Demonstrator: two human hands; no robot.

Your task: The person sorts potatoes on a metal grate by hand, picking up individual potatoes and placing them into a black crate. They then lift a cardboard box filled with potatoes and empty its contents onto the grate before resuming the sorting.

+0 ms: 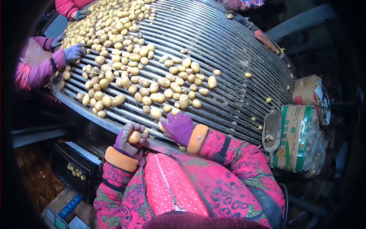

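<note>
My left hand [130,138], in a purple and grey glove, is closed around a potato [134,137] at the near metal edge of the roller table. To its right my right hand [178,127], in a purple glove, reaches over the rollers with its fingers against a pale potato [162,126] that is partly hidden beneath them. Just beyond both hands lie many loose potatoes [157,97], spread over the metal rollers [228,103]. The densest heap is at the far left.
Two co-workers' gloved hands [74,52] [80,14] rest among potatoes on the left. A scoop [272,131] and a green and white box [292,138] stand at the right. Below left, a dark crate [76,164] holds several potatoes.
</note>
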